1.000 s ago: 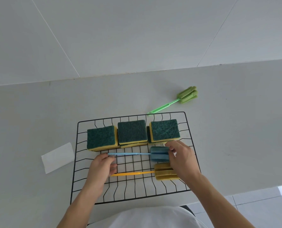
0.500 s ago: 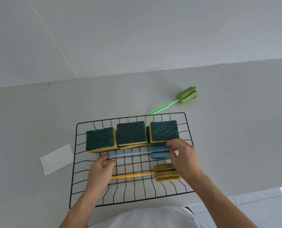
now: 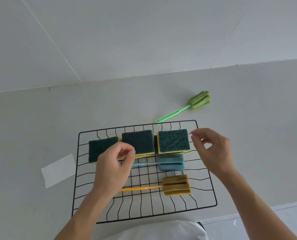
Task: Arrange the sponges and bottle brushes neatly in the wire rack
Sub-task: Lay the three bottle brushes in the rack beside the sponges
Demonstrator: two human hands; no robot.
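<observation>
A black wire rack lies on the grey counter. Along its far side sit green-and-yellow sponges: a left sponge, a middle sponge and a right sponge, each on top of another. In front of them lies a blue bottle brush, and nearer me a yellow bottle brush, both with heads to the right. A green bottle brush lies on the counter beyond the rack. My left hand hovers over the blue handle, fingers loosely curled, empty. My right hand is raised over the rack's right side, fingers apart, empty.
A white slip of paper lies on the counter left of the rack. The counter's near edge runs just below the rack, with tiled floor at the lower right. A grey wall rises behind the counter.
Both hands have let go of the blue brush and lifted off it. My right hand has moved up and to the right; my left hand has risen above the handle.
</observation>
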